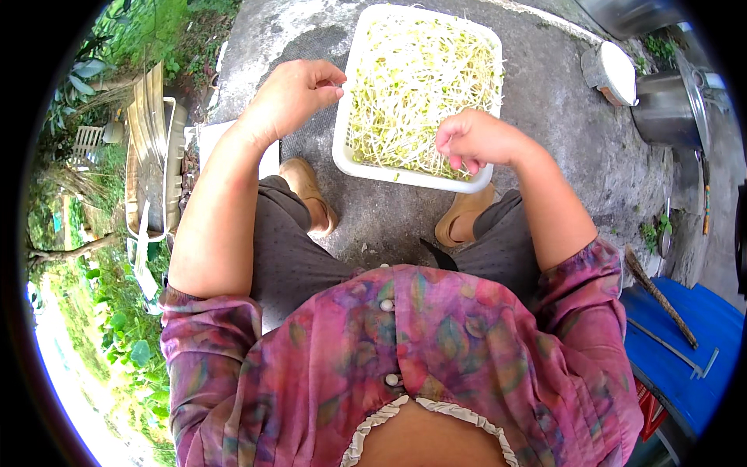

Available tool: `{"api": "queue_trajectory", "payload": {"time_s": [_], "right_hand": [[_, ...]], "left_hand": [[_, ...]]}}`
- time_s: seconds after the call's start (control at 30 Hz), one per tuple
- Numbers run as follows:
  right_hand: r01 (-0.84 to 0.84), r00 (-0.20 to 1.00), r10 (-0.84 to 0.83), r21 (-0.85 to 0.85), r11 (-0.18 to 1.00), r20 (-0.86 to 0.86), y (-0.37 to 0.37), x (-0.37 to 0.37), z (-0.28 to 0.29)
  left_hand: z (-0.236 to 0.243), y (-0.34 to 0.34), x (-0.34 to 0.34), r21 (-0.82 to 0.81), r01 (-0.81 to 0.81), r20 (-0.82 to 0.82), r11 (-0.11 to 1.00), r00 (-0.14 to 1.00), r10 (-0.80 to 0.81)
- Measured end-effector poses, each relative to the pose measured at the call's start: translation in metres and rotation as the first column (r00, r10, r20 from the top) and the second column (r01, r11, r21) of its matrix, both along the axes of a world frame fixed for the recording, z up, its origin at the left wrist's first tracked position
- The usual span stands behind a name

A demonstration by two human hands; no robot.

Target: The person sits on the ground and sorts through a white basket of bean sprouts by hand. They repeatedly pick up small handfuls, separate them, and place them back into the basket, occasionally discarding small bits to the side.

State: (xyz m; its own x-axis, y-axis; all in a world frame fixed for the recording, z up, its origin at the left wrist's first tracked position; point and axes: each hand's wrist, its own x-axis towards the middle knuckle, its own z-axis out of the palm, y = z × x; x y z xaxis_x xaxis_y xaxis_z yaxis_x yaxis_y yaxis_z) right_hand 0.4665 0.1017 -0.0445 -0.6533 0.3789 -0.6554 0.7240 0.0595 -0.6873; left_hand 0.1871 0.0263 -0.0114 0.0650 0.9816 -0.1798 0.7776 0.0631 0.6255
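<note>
A white plastic basket (340, 148) full of bean sprouts (412, 86), pale stems with yellow-green heads, sits on the ground in front of me. My left hand (294, 95) is just outside its left rim, thumb and forefinger drawn close in a pinch. Whatever may be between those fingertips is too small to make out. Over the near right part of the sprouts hangs my right hand (478, 142), fingers curled together. What it holds, if anything, is hidden by the fingers.
My shoes (310, 194) stand on concrete close to the basket. At the right are a white bucket (611, 74), a steel pot (668, 109) and a blue board (692, 327) with a stick on it. A long tub (148, 171) and plants (117, 327) are at the left.
</note>
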Motion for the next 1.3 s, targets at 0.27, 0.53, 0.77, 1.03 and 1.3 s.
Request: {"api": "queue_trajectory", "payload": {"time_s": [0.27, 0.53, 0.77, 1.03, 1.3], "right_hand": [[0.294, 0.807, -0.413, -0.319, 0.901, -0.422, 0.023, 0.006, 0.017], [0.240, 0.662, -0.516, -0.498, 0.833, -0.544, 0.033, -0.003, 0.025], [0.217, 0.632, -0.500, -0.483, 0.848, -0.593, 0.034, -0.017, 0.022], [0.367, 0.700, -0.486, -0.319, 0.874, -0.524, 0.039, -0.016, 0.016], [0.449, 0.656, -0.432, -0.140, 0.882, -0.619, 0.040, -0.017, 0.029]], "left_hand": [[-0.002, 0.000, 0.014, -0.007, 0.006, 0.082, 1.000, 0.997, -0.006], [-0.016, 0.011, 0.041, -0.081, 0.016, 0.597, 0.997, 0.802, 0.036], [-0.021, 0.029, 0.058, -0.143, 0.027, 0.770, 0.989, 0.631, 0.094], [-0.022, 0.028, 0.047, -0.308, -0.025, 0.789, 0.951, 0.552, 0.270], [-0.025, 0.033, 0.054, -0.290, -0.058, 0.700, 0.955, 0.667, 0.254]]}}
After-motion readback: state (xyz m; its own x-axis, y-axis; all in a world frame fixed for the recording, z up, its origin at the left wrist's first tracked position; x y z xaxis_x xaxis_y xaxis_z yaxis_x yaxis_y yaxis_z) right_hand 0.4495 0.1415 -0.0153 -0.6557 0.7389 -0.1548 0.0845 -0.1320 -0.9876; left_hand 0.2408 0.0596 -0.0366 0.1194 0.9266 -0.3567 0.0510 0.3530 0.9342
